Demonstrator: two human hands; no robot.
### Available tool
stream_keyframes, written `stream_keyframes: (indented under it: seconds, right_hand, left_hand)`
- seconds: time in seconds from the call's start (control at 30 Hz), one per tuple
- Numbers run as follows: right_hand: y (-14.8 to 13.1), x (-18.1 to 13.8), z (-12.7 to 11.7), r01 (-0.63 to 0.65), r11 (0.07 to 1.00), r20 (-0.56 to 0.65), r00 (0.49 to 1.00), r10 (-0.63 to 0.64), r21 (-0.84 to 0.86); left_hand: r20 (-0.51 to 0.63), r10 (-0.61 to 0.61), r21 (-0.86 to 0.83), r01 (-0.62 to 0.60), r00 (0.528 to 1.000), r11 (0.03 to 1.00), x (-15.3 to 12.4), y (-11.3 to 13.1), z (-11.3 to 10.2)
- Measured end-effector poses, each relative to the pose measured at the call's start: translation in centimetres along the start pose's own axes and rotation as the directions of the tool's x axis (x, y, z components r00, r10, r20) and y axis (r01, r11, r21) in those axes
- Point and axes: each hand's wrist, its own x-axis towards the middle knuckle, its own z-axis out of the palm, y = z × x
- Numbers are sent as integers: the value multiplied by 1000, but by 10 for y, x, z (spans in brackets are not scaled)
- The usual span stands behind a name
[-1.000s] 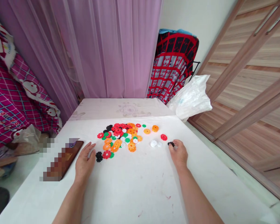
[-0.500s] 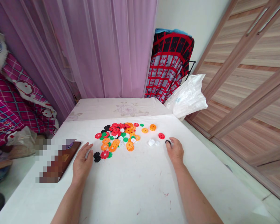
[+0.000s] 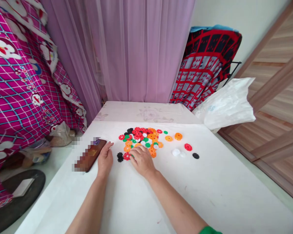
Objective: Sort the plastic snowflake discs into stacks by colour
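A pile of snowflake discs (image 3: 138,133) in red, orange, green, black and white lies on the white-covered table (image 3: 127,201). Over the pile's near edge is my right hand (image 3: 144,161), its fingers curved and a little apart. Beneath its fingertips show a red disc (image 3: 127,156) and a bit of a green disc, mostly hidden; contact is unclear. My left hand (image 3: 105,161) rests on its edge, open and holding nothing, between the phone and a pair of black discs (image 3: 120,157). Off to the right lie a black disc (image 3: 195,156), a red disc (image 3: 188,147), white discs (image 3: 176,152) and orange discs (image 3: 178,136).
A brown phone (image 3: 95,156), partly pixelated, lies left of my left hand. A white plastic bag (image 3: 227,104) stands past the table's far right corner. Purple curtains (image 3: 136,48) hang behind, and a pink checked cloth (image 3: 26,81) is at the left.
My right hand has let go of the black disc at the right and moved left to the pile. The view has turned left. My left hand stays beside the phone.
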Motion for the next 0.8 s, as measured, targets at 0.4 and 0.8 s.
stream_keyframes:
  seconds: [0.4,0.8]
  right_hand:
    - [-25,44,34,2,996,280,960,22,-84]
    - [-2,21,0,-185,980,-5,983,186,66]
  left_hand:
    - [3,-4,-17,4,1000,1000,0,2,1]
    - [41,21,55,-23,999,998,3,-1,1]
